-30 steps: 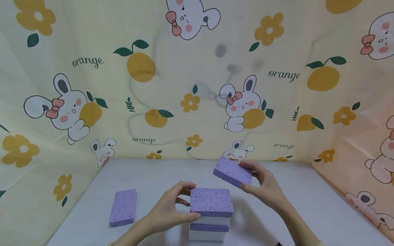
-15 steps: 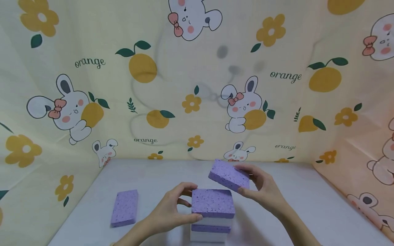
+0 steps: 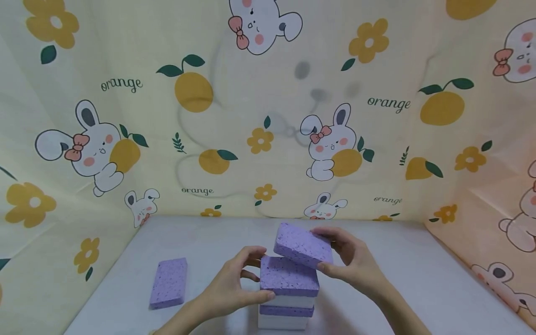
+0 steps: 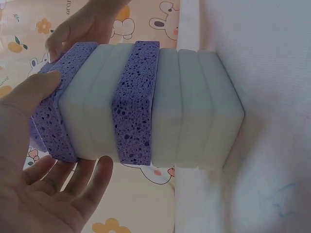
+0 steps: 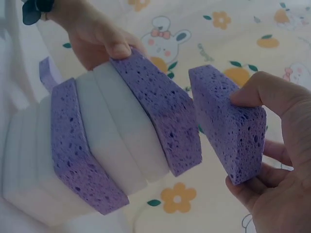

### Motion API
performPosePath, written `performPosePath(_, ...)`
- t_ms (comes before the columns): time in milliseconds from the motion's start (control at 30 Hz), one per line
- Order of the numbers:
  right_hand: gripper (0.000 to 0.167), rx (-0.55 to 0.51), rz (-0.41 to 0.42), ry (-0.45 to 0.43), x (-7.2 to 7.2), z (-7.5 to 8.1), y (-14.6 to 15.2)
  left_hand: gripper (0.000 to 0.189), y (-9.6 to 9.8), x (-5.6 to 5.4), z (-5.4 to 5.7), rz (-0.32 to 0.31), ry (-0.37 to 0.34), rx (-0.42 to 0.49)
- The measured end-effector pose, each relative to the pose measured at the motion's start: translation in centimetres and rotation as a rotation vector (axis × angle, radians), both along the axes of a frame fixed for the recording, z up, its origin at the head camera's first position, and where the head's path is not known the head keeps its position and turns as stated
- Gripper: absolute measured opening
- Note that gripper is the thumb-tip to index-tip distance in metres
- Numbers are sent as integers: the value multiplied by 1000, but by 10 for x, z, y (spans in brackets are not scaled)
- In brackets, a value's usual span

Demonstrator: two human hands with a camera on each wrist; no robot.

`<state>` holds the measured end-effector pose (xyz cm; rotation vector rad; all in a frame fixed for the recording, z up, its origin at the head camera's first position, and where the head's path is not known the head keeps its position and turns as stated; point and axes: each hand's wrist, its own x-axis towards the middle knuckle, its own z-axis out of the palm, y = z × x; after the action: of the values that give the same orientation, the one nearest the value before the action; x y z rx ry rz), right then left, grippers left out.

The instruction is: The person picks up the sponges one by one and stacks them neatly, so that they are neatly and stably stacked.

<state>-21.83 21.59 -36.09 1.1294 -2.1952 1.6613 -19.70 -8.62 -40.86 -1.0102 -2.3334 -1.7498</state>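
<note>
A stack of white sponge blocks and purple speckled sponges stands on the table, with one purple layer partway up and a purple top sponge. My left hand holds the stack's top from the left, thumb on the front edge of the top sponge, fingers behind. Between thumb and fingers my right hand pinches another purple sponge, tilted just above the stack's top. A narrow gap shows between these two sponges in the right wrist view.
One more purple sponge lies flat on the white table, left of the left hand. Patterned cloth with rabbits and oranges stands behind the table and along both sides.
My right hand has brought its sponge left and down, from off the stack's right to just over its top. The left hand stays in place on the stack.
</note>
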Motion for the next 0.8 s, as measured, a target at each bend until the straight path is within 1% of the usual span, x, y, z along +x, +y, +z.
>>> performPosePath(167,64,-7,82,19,2,-1,-5,80,0,-1,-1,-10,9,14)
performPosePath(200,64,0,85,26,3,-1,-6,81,0,-1,-1,-12,11,16)
performPosePath(267,64,13,83,35,6,-2,-8,81,1,-1,-1,-17,13,20)
performPosePath(400,65,66,48,56,9,-3,-11,80,1,-1,-1,-22,14,21)
performPosePath(533,67,116,19,45,11,-5,-13,80,1,-1,0,-19,10,16)
performPosePath(667,68,128,28,42,11,-6,-14,80,1,-1,0,-15,12,15)
performPosePath(800,68,124,49,69,11,-6,-15,80,1,-1,0,-16,15,18)
